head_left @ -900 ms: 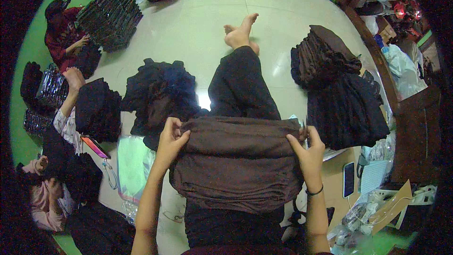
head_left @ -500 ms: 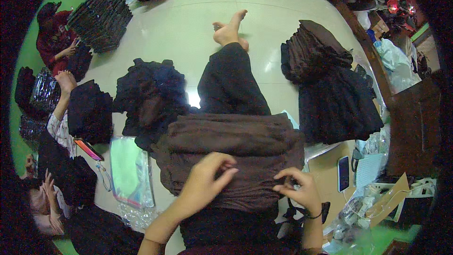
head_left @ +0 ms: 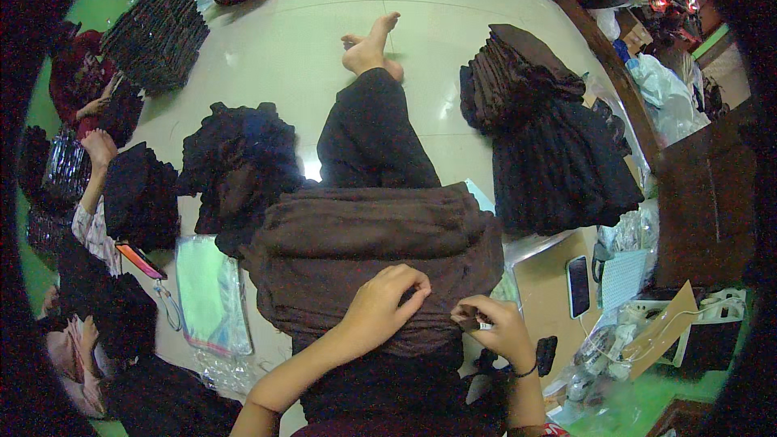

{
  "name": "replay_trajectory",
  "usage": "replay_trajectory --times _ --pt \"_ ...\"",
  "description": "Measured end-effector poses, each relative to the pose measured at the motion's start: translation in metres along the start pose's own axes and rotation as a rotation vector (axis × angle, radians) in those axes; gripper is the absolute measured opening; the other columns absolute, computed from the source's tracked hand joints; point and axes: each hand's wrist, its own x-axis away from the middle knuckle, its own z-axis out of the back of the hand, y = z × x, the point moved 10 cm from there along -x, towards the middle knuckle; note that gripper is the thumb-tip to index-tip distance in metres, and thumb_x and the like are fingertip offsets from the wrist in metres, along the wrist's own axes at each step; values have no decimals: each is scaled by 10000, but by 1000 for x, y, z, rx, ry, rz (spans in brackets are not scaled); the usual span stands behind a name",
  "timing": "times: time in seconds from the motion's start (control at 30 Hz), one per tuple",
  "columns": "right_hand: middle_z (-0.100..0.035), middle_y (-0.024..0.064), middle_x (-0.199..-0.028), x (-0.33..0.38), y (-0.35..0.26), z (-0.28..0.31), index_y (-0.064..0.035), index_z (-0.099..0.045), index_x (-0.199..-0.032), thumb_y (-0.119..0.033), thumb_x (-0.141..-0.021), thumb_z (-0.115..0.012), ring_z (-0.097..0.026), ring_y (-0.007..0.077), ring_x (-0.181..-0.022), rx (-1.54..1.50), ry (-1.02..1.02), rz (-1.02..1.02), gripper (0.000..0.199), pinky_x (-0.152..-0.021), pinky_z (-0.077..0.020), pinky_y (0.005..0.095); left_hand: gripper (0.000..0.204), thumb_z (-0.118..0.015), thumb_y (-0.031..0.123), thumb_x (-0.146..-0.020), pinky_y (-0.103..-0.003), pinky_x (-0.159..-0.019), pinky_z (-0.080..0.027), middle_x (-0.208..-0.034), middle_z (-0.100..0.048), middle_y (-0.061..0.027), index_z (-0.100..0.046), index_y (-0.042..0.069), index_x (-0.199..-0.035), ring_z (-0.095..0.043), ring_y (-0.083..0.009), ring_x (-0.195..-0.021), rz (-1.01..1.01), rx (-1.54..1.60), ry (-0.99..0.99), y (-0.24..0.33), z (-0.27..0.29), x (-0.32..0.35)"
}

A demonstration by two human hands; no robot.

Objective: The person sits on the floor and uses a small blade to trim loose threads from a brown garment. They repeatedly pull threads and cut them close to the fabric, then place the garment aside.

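Folded dark brown cloth [head_left: 364,235] lies in a thick stack across my lap, on black fabric. My left hand [head_left: 384,303] rests over the front middle of this stack, its thumb and fingertips drawn together; what they pinch, if anything, is too small to make out. At the stack's right front edge, my right hand [head_left: 503,332] has its fingers curled round a bit of the brown cloth. A small white tab [head_left: 485,325] shows by those fingers. A dark band circles the right wrist.
Piles of dark folded cloth stand at left [head_left: 239,166] and right [head_left: 558,162]. A phone [head_left: 578,286] on cardboard trails a cable at right. Clear plastic packets [head_left: 212,291] and another phone [head_left: 141,260] lie left. Other people sit along the left side, near a tall dark stack [head_left: 158,36].
The whole view has shifted slightly. My left hand's thumb and fingers have come closer together. My right hand has closed on the cloth's edge, and a white tab now shows there.
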Motion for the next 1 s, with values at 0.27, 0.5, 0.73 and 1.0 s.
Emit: replay_trajectory --times 0.27,0.5,0.73,1.0 --pt "-592 137 -662 -5 -6 18 -51 -556 -799 -442 -687 -660 -592 324 -630 257 -133 -176 420 -554 -463 372 124 -557 83 -798 -342 -721 -469 -869 -583 -140 -533 6 -892 -590 -291 -817 -5 -6 80 9 13 7" --pt "-532 144 -545 -22 -24 26 -27 -588 -692 -422 -654 -686 -544 296 -495 373 -59 -119 409 -460 -402 334 137 -613 82 -759 -327 -677 -481 -831 -573 -129 -573 14 -871 -586 -270 -763 -141 -79 93 18 14 6" --pt "-535 166 -558 -25 -29 15 -30 -597 -679 -383 -699 -658 -547 322 -522 431 -75 -63 359 -472 -408 357 193 -637 50 -676 -335 -693 -473 -810 -557 -95 -592 49 -864 -564 -255 -809 -255 -182 101 32 20 7" --pt "-569 113 -611 -17 -9 44 -1 -577 -783 -288 -671 -708 -559 209 -538 257 97 -233 334 -507 -415 306 126 -608 64 -706 -344 -712 -452 -832 -592 -74 -600 44 -830 -564 -247 -805 -190 -46 -56 14 50 48"
